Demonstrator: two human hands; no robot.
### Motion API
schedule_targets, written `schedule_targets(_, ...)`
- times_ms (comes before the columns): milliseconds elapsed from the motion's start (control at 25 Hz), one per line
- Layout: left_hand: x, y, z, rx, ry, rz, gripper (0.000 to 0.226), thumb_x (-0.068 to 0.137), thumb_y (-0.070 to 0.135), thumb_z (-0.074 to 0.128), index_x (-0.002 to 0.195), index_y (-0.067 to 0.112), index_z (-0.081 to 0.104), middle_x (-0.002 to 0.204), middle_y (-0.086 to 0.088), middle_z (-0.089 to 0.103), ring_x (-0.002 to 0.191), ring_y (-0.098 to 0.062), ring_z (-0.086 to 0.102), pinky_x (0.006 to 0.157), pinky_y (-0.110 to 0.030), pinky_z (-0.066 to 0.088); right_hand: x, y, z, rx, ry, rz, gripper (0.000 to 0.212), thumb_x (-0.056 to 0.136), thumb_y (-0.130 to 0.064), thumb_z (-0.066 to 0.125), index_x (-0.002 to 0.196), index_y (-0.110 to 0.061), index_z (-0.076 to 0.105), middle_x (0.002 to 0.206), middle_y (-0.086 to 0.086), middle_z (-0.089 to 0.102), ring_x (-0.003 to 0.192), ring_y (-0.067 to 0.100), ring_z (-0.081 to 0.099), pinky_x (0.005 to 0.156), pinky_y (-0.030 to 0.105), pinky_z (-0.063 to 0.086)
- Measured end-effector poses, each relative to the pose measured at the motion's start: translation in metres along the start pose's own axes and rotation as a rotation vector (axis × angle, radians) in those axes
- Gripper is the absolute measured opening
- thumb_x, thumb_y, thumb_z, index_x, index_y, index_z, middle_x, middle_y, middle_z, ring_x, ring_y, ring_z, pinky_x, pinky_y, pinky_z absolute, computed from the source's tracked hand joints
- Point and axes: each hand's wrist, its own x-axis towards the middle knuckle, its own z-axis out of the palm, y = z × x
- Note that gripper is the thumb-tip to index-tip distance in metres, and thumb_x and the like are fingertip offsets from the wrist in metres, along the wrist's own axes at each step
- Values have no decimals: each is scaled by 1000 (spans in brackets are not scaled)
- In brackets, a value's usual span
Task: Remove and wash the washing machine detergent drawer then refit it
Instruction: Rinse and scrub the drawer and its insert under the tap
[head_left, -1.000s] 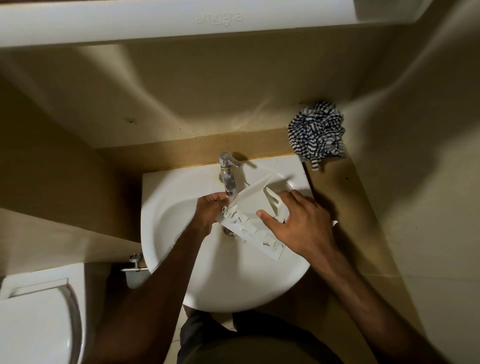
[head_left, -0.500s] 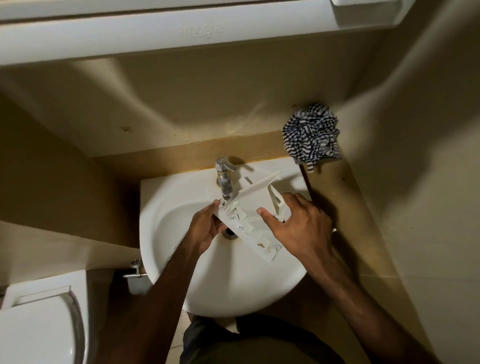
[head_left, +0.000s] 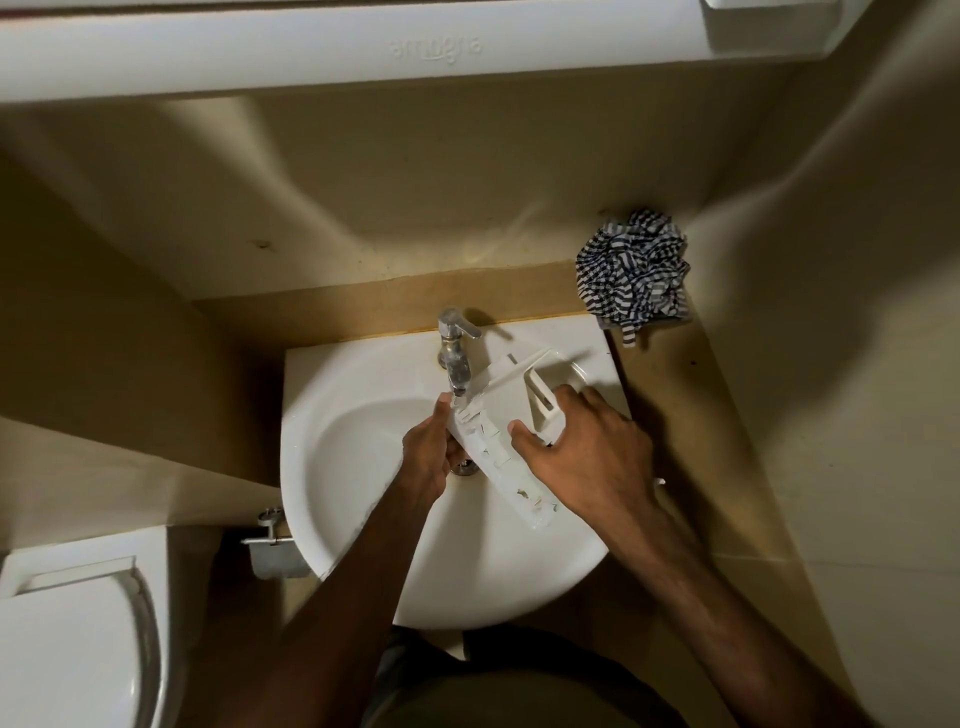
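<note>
The white plastic detergent drawer (head_left: 506, 410) is held tilted over the white basin (head_left: 363, 467), its upper end under the spout of the chrome tap (head_left: 454, 345). My right hand (head_left: 582, 457) grips the drawer's right side, thumb on its ribbed face and fingers curled behind it. My left hand (head_left: 428, 457) holds the drawer's left edge near the tap, fingers against the plastic. The drain lies partly hidden beneath the drawer. I cannot tell whether water is running.
A crumpled black-and-white striped cloth (head_left: 631, 273) sits on the brown counter (head_left: 691, 415) at the back right. A white toilet (head_left: 72, 639) stands at the lower left. A white shelf (head_left: 311, 47) overhangs above. Beige walls close in on both sides.
The drawer has turned more upright and shifted toward the tap. My left hand slid along its left edge; my right hand keeps its grip.
</note>
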Motion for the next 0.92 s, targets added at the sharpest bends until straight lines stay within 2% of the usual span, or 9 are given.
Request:
schedule_targets(120, -4, -2, -5, 68, -51, 4, 47, 106, 49, 53, 107, 7, 73, 92, -13, 79, 80, -27, 76, 67, -37, 62, 0, -3, -6, -10, -2, -4, 62, 88, -71, 57, 129, -23, 61, 119, 2, 68, 104, 31, 69, 80, 35, 50)
schedule_targets(240, -7, -2, -6, 95, -99, 28, 43, 110, 44, 46, 112, 10, 72, 97, -11, 81, 89, -28, 76, 85, -43, 59, 0, -5, -6, -31, 7, -2, 64, 89, -71, 56, 128, -22, 62, 119, 3, 68, 104, 31, 70, 80, 37, 51)
schedule_targets(360, -6, 0, -4, 67, -162, 48, 36, 113, 30, 43, 123, 7, 68, 118, -15, 78, 102, -28, 75, 95, -44, 57, 1, -4, -8, -19, 29, 30, 64, 88, -72, 56, 125, -20, 63, 114, 4, 69, 100, 32, 70, 79, 38, 52)
schedule_targets(440, -7, 0, -1, 101, -124, 66, 30, 112, 22, 44, 115, 4, 68, 120, -21, 75, 100, -31, 72, 92, -45, 56, 3, -4, -8, -9, 27, 54, 64, 88, -72, 56, 124, -20, 63, 115, 4, 69, 100, 33, 69, 79, 39, 51)
schedule_targets(520, -6, -2, 4, 149, -53, 132, 31, 110, 25, 51, 105, 2, 71, 107, -20, 77, 90, -33, 71, 83, -44, 57, 5, -4, -7, 12, 5, 73, 66, 89, -72, 54, 126, -19, 63, 119, 5, 69, 103, 34, 69, 82, 41, 52)
schedule_targets(600, -5, -4, 5, 157, -7, 188, 38, 106, 32, 61, 103, -3, 74, 95, -18, 76, 81, -30, 72, 78, -43, 59, 5, -3, -7, 45, -5, 97, 69, 89, -73, 53, 128, -17, 62, 121, 6, 70, 106, 35, 69, 84, 42, 52)
schedule_targets(720, 0, 0, 4, 208, -47, 219, 41, 104, 35, 63, 105, -4, 75, 97, -20, 77, 81, -32, 74, 78, -43, 60, 7, 0, -7, 64, -10, 134, 72, 87, -76, 51, 129, -19, 63, 120, 3, 71, 106, 33, 69, 85, 42, 53)
schedule_targets(800, 4, 6, 3, 240, -78, 199, 30, 106, 27, 62, 93, 4, 77, 92, -15, 79, 83, -31, 73, 77, -42, 62, 12, 5, -8, 140, -95, 176, 69, 81, -79, 51, 122, -25, 65, 116, 0, 73, 106, 30, 69, 89, 42, 56)
schedule_targets(920, 4, 15, 2, 260, -78, 193, 35, 101, 16, 68, 67, 19, 74, 81, -5, 79, 76, -24, 72, 73, -36, 65, 13, 13, -10, 306, -280, 222, 67, 72, -77, 52, 114, -26, 62, 112, -5, 73, 105, 26, 68, 92, 45, 58)
